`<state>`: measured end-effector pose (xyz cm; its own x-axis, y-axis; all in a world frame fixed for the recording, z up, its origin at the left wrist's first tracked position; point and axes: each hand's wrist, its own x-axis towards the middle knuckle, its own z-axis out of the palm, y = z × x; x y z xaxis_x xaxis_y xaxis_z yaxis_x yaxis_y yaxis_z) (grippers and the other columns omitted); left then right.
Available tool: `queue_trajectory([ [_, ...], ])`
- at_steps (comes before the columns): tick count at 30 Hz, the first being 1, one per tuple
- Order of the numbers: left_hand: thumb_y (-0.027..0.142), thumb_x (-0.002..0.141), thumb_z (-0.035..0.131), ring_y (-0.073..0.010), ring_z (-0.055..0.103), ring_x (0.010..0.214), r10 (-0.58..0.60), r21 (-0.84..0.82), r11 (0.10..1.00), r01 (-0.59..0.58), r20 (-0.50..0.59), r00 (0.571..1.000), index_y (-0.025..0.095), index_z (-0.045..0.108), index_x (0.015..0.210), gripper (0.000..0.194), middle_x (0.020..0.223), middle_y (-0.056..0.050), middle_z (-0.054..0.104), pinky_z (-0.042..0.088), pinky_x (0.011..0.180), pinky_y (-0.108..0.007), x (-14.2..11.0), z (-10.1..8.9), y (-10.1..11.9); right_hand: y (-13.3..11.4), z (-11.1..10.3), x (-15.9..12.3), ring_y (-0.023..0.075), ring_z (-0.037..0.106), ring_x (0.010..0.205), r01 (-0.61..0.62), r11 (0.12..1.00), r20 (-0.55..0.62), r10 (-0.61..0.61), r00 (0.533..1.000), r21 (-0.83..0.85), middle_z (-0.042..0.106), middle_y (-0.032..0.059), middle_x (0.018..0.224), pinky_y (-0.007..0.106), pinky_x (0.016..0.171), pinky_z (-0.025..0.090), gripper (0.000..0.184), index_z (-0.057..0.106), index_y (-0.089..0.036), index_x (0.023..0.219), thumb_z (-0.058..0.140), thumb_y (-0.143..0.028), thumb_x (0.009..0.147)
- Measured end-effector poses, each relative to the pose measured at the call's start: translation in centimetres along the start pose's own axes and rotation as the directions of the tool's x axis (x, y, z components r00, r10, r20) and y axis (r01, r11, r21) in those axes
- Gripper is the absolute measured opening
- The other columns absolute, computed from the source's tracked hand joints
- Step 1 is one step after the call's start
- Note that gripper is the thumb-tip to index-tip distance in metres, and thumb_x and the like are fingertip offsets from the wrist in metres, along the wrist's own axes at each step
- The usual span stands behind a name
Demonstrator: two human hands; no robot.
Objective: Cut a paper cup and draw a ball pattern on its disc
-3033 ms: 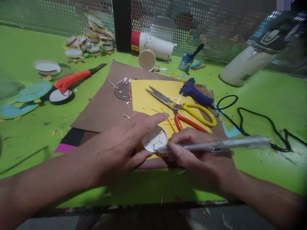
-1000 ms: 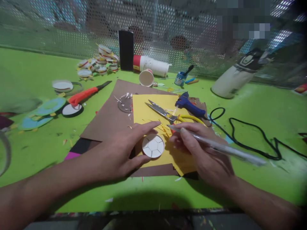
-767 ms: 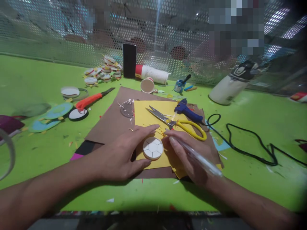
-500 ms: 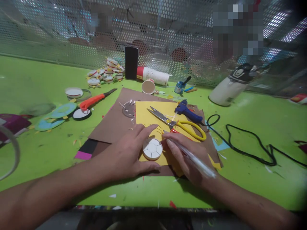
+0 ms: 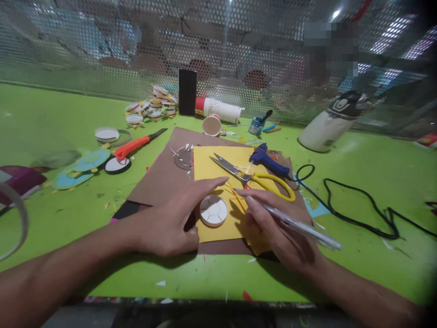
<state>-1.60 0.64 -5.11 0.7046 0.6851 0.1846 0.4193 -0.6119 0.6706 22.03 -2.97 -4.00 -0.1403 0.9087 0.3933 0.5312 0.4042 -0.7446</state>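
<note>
On the yellow paper lies a small round white disc with dark lines like a soccer ball. My left hand rests at the disc's left edge, index finger stretched out past its far side and thumb bent; it grips nothing. Between the fingers of my right hand is a silvery pen, its tip pointing left above the paper, apart from the disc. Just beyond both hands lie yellow-handled scissors, blades partly spread. A blue glue gun sits behind the handles.
Brown sheets lie beneath the yellow paper. To the left are an orange-handled knife and blue paper rings. Behind stand a phone, stacked paper cups and a paint jar. A black cord loops at right.
My left hand's thumb has drawn back from the near side of the disc, and the disc sits slightly further left. My right hand has shifted right with the pen, which lies flatter.
</note>
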Motion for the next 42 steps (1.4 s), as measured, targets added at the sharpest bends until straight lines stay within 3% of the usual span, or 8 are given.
queue_trajectory([
  [4, 0.052, 0.076, 0.074, -0.0354, 0.050, 0.129, -0.121, 0.091, 0.988, 0.123, -0.031, 0.992, 0.024, 0.021, 0.153, 0.098, 0.145, -0.017, 0.046, 0.045, 0.104, -0.054, 0.2, 0.3, 0.5, 0.5, 0.0, -0.1, 0.0161, 0.071, 0.078, -0.017, 0.999, 0.011, 0.016, 1.000, 0.036, 0.077, 0.0027, 0.088, 0.030, 0.077, 0.061, 0.022, 0.075, -0.023, 0.102, 0.059, -0.037, 0.095],
  [6, 0.058, 0.074, 0.075, -0.0350, 0.054, 0.123, -0.160, 0.140, 0.975, 0.170, -0.081, 0.984, 0.024, 0.024, 0.152, 0.099, 0.137, -0.017, 0.051, 0.048, 0.099, -0.053, 0.4, 0.7, 0.6, 0.7, 0.0, -0.1, 0.0182, 0.072, 0.081, -0.019, 0.998, 0.005, 0.019, 1.000, 0.060, 0.077, 0.0039, 0.091, 0.034, 0.079, 0.061, 0.022, 0.076, -0.024, 0.101, 0.060, -0.038, 0.094],
  [13, 0.032, 0.086, 0.062, -0.0292, 0.061, 0.113, -0.105, 0.158, 0.981, 0.115, -0.069, 0.992, 0.024, 0.023, 0.151, 0.076, 0.130, -0.013, 0.057, 0.052, 0.090, -0.043, 0.5, 0.8, 0.4, 1.1, 0.2, -0.2, 0.0201, 0.071, 0.096, 0.021, 0.998, 0.024, -0.022, 0.999, 0.058, 0.077, 0.0048, 0.103, 0.033, 0.082, 0.060, 0.019, 0.074, -0.024, 0.101, 0.059, -0.033, 0.095],
  [18, 0.015, 0.077, 0.058, -0.0289, 0.058, 0.119, 0.004, 0.115, 0.993, -0.008, 0.037, 0.999, 0.026, 0.015, 0.154, 0.089, 0.141, -0.011, 0.053, 0.050, 0.097, -0.044, 0.2, -0.3, 0.2, 0.8, 0.2, 0.0, 0.0163, 0.070, 0.082, -0.004, 0.996, 0.044, 0.000, 0.999, 0.088, 0.076, 0.0026, 0.089, 0.028, 0.075, 0.057, 0.018, 0.073, -0.023, 0.097, 0.058, -0.033, 0.095],
  [25, 0.050, 0.079, 0.073, -0.0342, 0.051, 0.128, -0.108, 0.127, 0.986, 0.107, 0.002, 0.994, 0.025, 0.020, 0.152, 0.093, 0.146, -0.017, 0.045, 0.046, 0.103, -0.053, 0.7, 0.5, 0.6, 0.3, -0.1, -0.1, 0.0125, 0.060, 0.060, -0.071, 0.996, 0.097, 0.065, 0.993, 0.061, 0.066, -0.0006, 0.068, 0.024, 0.055, 0.047, 0.015, 0.066, -0.021, 0.087, 0.059, -0.033, 0.093],
  [35, 0.034, 0.085, 0.065, -0.0276, 0.059, 0.120, -0.150, 0.037, 0.988, 0.153, -0.065, 0.986, 0.025, 0.026, 0.151, 0.078, 0.137, -0.012, 0.057, 0.049, 0.099, -0.042, 0.8, 0.8, 0.2, 1.1, -0.9, 0.4, 0.0128, 0.061, 0.073, -0.332, 0.906, 0.211, 0.282, 0.936, 0.261, 0.072, 0.0006, 0.088, 0.021, 0.061, 0.046, 0.018, 0.073, -0.026, 0.098, 0.070, -0.039, 0.087],
  [39, 0.029, 0.086, 0.064, -0.0240, 0.062, 0.111, -0.123, 0.045, 0.991, 0.124, -0.040, 0.992, 0.027, 0.027, 0.150, 0.074, 0.136, -0.008, 0.058, 0.052, 0.093, -0.037, 0.6, 0.4, 0.6, 1.9, -0.4, 0.4, 0.0103, 0.054, 0.063, -0.432, 0.801, 0.219, 0.373, 0.901, 0.414, 0.064, -0.0016, 0.070, 0.020, 0.055, 0.042, 0.022, 0.073, -0.024, 0.094, 0.073, -0.044, 0.084],
  [42, 0.025, 0.086, 0.064, -0.0191, 0.065, 0.100, -0.087, 0.033, 0.996, 0.088, -0.032, 0.996, 0.032, 0.026, 0.150, 0.075, 0.135, -0.006, 0.058, 0.054, 0.084, -0.031, 0.5, 0.4, 0.7, 1.5, -0.1, 0.3, 0.0082, 0.047, 0.051, -0.397, 0.802, 0.175, 0.357, 0.917, 0.445, 0.055, -0.0037, 0.056, 0.019, 0.047, 0.039, 0.027, 0.068, -0.020, 0.081, 0.068, -0.046, 0.088],
])
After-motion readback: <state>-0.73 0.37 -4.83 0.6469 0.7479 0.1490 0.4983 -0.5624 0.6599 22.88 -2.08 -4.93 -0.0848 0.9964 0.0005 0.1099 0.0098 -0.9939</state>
